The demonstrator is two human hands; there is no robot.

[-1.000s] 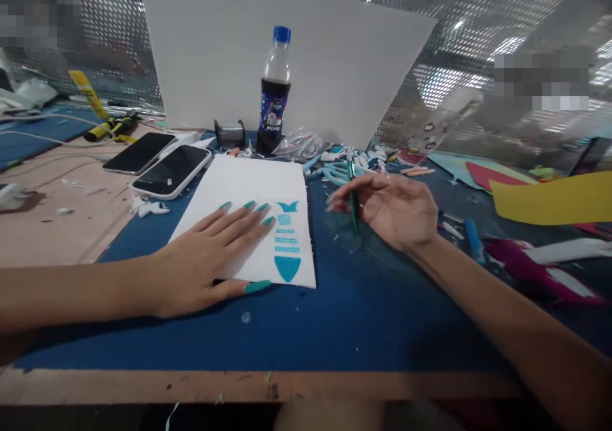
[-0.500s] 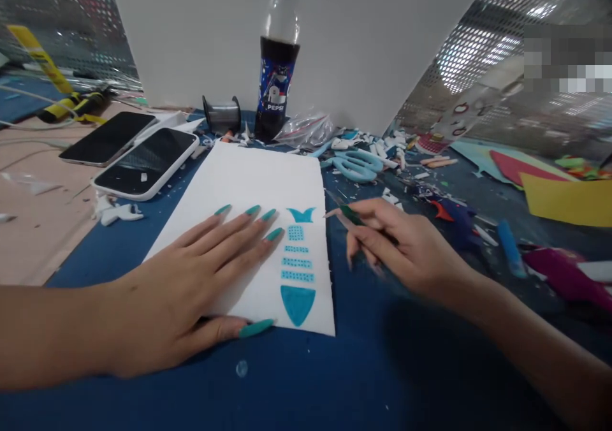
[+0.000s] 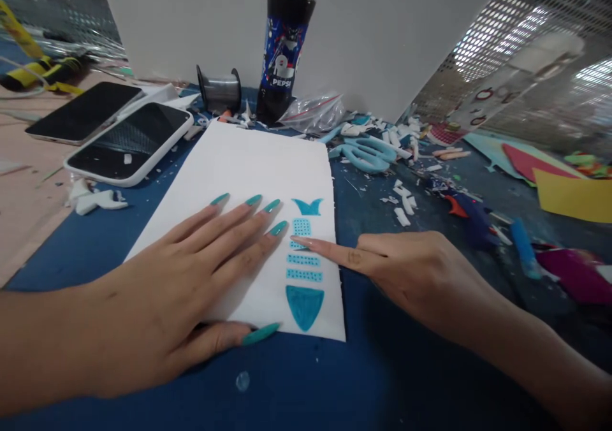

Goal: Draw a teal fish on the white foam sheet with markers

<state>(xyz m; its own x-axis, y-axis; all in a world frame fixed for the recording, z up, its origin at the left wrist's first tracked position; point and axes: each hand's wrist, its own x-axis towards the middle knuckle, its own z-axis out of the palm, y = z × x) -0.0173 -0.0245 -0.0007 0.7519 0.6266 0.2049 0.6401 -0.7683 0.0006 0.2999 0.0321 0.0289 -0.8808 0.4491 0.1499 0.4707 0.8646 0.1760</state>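
My left hand [image 3: 224,259] lies flat with fingers spread, on the left part of a white sheet [image 3: 258,163]. Down the sheet's right side runs a column of blue shapes: a tail-like piece [image 3: 307,207], a dotted block [image 3: 301,227], several dotted strips [image 3: 304,275] and a rounded triangle [image 3: 305,305]. My right hand [image 3: 401,265] reaches in from the right. Its index finger is stretched out, with the tip at the uppermost dotted strip. The other fingers curl under; the thumb is hidden, and I see no tool in it.
Light blue scissors [image 3: 368,155] lie behind the sheet among white scraps [image 3: 404,211]. A Pepsi bottle [image 3: 284,55] and a wire spool [image 3: 220,90] stand at the back. Two phones [image 3: 131,141] are at left, coloured sheets [image 3: 574,192] at right.
My right hand has moved left from beside the sheet onto the dotted shapes, going from a pinch to a pointing index finger. The left hand stays on the sheet. The view has shifted slightly.
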